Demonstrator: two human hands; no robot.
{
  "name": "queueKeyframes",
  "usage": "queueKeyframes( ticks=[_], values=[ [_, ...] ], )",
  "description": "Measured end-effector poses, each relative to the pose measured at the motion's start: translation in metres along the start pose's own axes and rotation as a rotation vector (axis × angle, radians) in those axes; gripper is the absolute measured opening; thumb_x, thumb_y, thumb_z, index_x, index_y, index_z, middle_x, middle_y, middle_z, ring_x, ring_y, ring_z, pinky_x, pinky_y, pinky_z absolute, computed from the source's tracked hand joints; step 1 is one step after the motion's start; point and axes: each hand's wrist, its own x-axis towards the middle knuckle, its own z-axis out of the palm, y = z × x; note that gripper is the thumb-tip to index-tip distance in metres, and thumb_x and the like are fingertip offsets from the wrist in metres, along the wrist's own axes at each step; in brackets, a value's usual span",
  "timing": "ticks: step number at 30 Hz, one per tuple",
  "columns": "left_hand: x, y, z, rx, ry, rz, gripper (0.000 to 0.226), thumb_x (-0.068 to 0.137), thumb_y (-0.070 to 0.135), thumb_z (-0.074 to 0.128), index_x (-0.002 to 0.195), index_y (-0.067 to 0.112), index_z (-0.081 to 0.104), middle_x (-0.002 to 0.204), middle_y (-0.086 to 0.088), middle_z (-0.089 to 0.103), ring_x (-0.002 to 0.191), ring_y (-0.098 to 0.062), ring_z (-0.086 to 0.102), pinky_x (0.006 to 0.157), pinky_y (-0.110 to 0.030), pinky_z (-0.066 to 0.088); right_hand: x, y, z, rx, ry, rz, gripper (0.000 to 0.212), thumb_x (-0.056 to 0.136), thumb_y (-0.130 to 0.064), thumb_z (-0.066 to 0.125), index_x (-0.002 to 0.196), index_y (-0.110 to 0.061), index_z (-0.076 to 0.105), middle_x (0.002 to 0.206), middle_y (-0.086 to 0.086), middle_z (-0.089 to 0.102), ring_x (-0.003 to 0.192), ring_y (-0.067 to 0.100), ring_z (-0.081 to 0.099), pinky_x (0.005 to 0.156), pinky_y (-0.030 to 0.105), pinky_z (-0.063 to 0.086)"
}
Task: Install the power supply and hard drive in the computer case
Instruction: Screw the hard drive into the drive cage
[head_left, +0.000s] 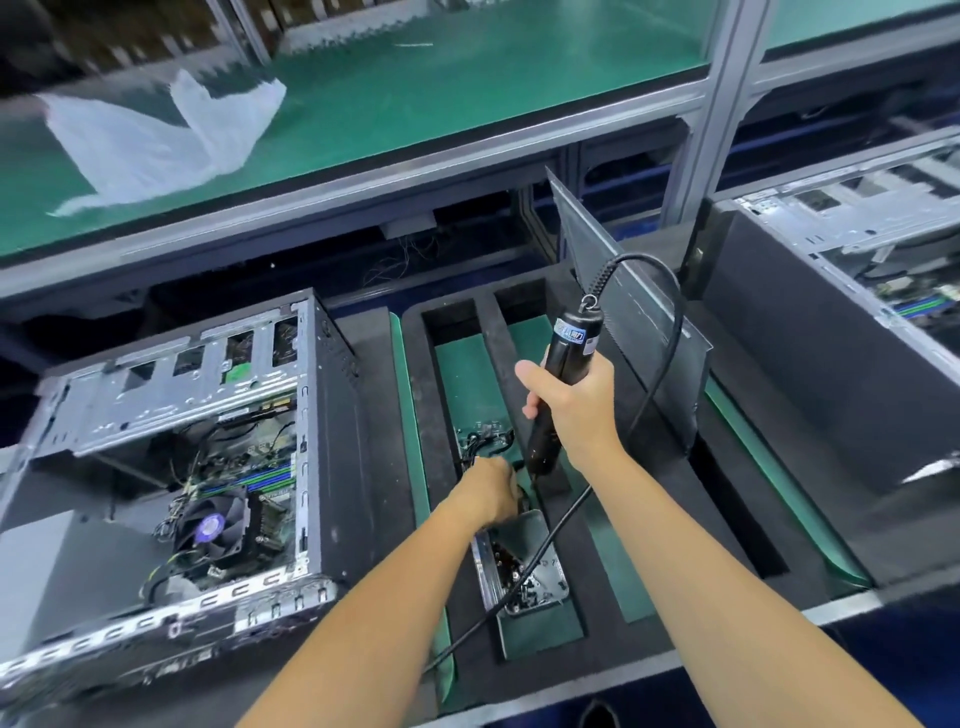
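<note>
Computer case (176, 467) lies open on its side, well left of our fingers, while we fetch screws.
Our right hand (576, 405) grips the electric screwdriver (563, 364); our left hand (488, 491) curls at the screw tray (540, 566), though we cannot tell what it holds. We judge the trailing cable (524, 566) could snag the tray and spill screws.

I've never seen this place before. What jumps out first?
The right hand holds a black electric screwdriver upright in the middle. The left hand reaches down just above a tray of screws. An open computer case lies on the left.
</note>
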Motion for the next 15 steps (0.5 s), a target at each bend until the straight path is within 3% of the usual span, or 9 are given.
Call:
queueKeyframes(
  ticks=[4, 7, 11, 15],
  values=[
    [-0.003, -0.004, 0.022, 0.042, -0.009, 0.013, 0.021, 0.090, 0.003, 0.045, 0.102, -0.004, 0.059, 0.104, -0.022, 0.064, 0.093, -0.036, 0.064, 0.074, -0.037, 0.052, -0.007, 0.013, 0.000, -0.049, -0.032, 0.034, 0.030, 0.071, -0.022, 0.076, 0.066, -0.010, 0.048, 0.050, 0.008, 0.052, 0.043, 0.025, 0.050, 0.055, 0.038, 0.049],
    [-0.001, 0.000, 0.035, 0.084, 0.028, 0.022, 0.029, 0.084, -0.003, 0.046, 0.111, 0.000, 0.058, 0.110, -0.019, 0.062, 0.101, -0.037, 0.063, 0.079, -0.040, 0.051, -0.014, 0.029, -0.004, -0.075, -0.061, 0.089, 0.030, 0.072, -0.020, 0.076, 0.066, -0.012, 0.048, 0.049, 0.005, 0.052, 0.041, 0.023, 0.049, 0.050, 0.034, 0.047],
    [0.002, 0.007, 0.045, 0.101, 0.032, 0.007, 0.031, 0.093, -0.001, 0.041, 0.121, 0.001, 0.055, 0.120, -0.016, 0.059, 0.112, -0.033, 0.059, 0.084, -0.038, 0.049, -0.018, 0.045, -0.012, -0.099, -0.099, 0.162, 0.032, 0.071, -0.022, 0.075, 0.072, -0.003, 0.050, 0.048, 0.006, 0.052, 0.042, 0.023, 0.047, 0.051, 0.032, 0.046],
    [0.007, 0.012, 0.056, 0.034, -0.067, -0.049, 0.031, 0.094, 0.002, 0.040, 0.121, 0.001, 0.055, 0.110, -0.016, 0.058, 0.106, -0.032, 0.059, 0.075, -0.034, 0.046, -0.016, 0.048, -0.018, -0.051, -0.097, 0.204, 0.028, 0.070, -0.022, 0.075, 0.067, -0.011, 0.050, 0.048, 0.008, 0.052, 0.041, 0.024, 0.048, 0.052, 0.032, 0.047]
  ],
)
